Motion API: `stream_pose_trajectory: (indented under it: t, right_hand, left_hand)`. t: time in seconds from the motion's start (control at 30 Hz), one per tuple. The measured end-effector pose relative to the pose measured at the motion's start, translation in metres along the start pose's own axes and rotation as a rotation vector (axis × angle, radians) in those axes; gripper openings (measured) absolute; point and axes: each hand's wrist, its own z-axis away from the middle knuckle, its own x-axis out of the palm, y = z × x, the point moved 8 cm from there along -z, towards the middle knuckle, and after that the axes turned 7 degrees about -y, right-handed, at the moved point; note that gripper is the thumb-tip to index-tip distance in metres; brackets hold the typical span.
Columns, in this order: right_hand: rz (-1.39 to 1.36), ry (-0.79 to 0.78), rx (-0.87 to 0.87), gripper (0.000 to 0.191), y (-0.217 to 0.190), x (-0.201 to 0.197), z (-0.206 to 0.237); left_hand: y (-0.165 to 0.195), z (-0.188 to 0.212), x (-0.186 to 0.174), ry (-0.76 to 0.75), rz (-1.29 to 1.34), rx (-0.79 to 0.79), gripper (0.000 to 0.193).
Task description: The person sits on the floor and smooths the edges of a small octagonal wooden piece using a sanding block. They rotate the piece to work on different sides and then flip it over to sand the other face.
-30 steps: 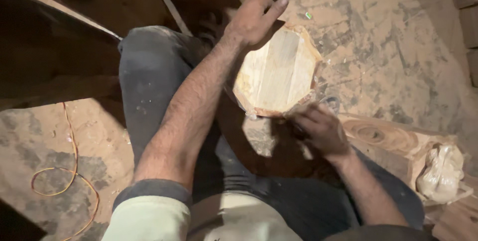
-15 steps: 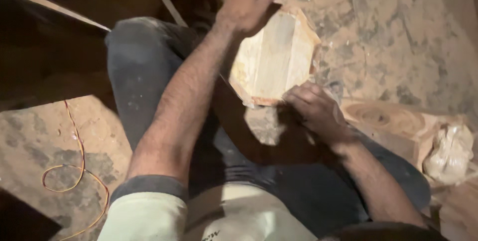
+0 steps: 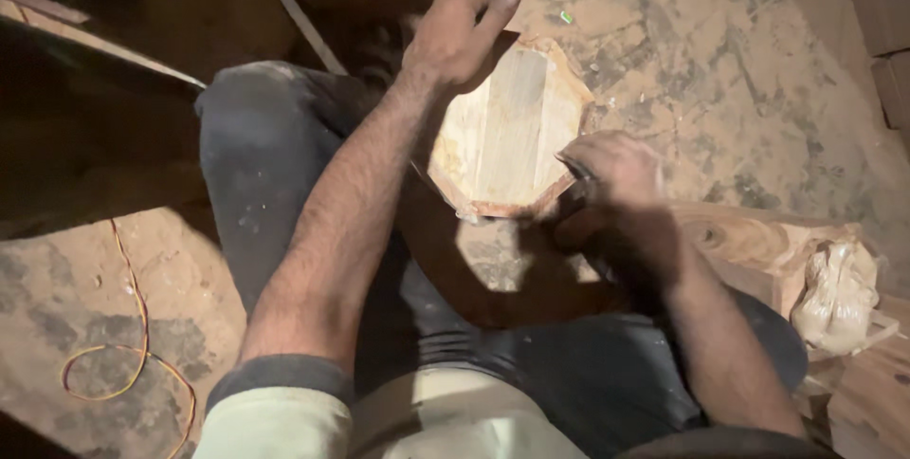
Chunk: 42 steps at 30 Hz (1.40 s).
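Wooden block (image 3: pixel 507 127) (octagonal) between left hand (image 3: pixel 453 37) and right hand (image 3: pixel 611 170)

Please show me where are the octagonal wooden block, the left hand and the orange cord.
octagonal wooden block (image 3: pixel 507 132), head view, middle of its pale top face.
left hand (image 3: pixel 453 37), head view, back of the hand.
orange cord (image 3: pixel 142 326), head view, its straight run.
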Motion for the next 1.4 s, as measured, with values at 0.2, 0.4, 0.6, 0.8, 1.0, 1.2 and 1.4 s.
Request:
stream_pose_trajectory:
  t: [0.2,0.4,0.6,0.8,1.0,1.2,1.4]
  right_hand:
    - [-0.037,-0.155,0.25,0.022,-0.041,0.033,0.006]
    - [-0.283,-0.12,0.173,0.038,-0.064,0.02,0.009]
    - [-0.252,0.083,0.55,0.024,0.029,-0.007,0.024]
    - [-0.144,0.02,0.555,0.019,0.046,0.017,0.007]
    - [-0.011,0.028,0.424,0.013,-0.007,0.021,0.001]
    - [-0.384,-0.244,0.55,0.016,-0.045,0.055,0.016]
    - [-0.361,0.08,0.444,0.03,0.013,-0.014,0.025]
  left_hand:
    - [-0.001,0.002,0.0,-0.003,0.053,-0.051,0.074]
    - [0.002,-0.002,0.001,-0.005,0.006,-0.022,0.072]
    - [-0.003,0.003,0.003,0.012,0.04,-0.029,0.07]
    - [-0.006,-0.005,0.003,-0.003,0.073,-0.019,0.073]
    - [-0.005,-0.005,0.001,0.058,0.124,0.027,0.071]
    - [-0.005,-0.004,0.005,0.012,0.13,-0.023,0.07]
    - [-0.005,-0.005,0.006,0.027,0.155,-0.016,0.068]
